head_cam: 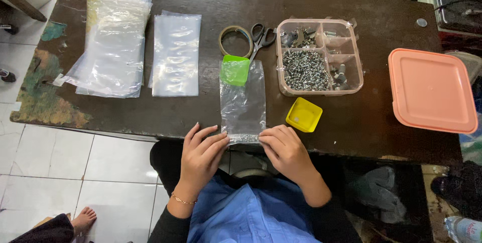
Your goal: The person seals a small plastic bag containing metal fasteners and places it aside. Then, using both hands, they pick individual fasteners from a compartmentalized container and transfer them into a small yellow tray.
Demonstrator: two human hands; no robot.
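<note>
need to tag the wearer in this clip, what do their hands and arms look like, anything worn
Both hands are bare, no gloves. The left hand has a thin gold-coloured bracelet at the wrist and a dark sleeve further up. The right hand has no jewellery in view. A blue garment covers the lap.

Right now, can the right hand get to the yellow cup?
Probably yes. The right hand is pressing the bag edge, and the yellow cup sits just beyond its fingers with only bare table between.

A small home workshop or packing station is indicated. A worn, paint-stained wooden table is set on white tiled floor. A compartmented screw box, stacked plastic bags, tape roll and scissors are laid out.
</note>
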